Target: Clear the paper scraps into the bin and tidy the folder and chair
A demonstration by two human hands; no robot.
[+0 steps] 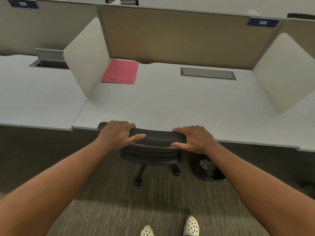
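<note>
Folder (pixel 119 71), pinkish-red and flat, is lying closed in the desk's (pixel 170 103) back left corner, just beside the white divider (pixel 87 57). Nearer, the left hand (pixel 117 134) is gripping the black mesh top of the chair (pixel 153 147), fingers curled over it, thumb along the near side. The right hand (pixel 194 138) is clasping the same edge. Below it, the bin (pixel 207 169) is sitting under the desk, lined in black and holding crumpled paper scraps (pixel 206 165).
</note>
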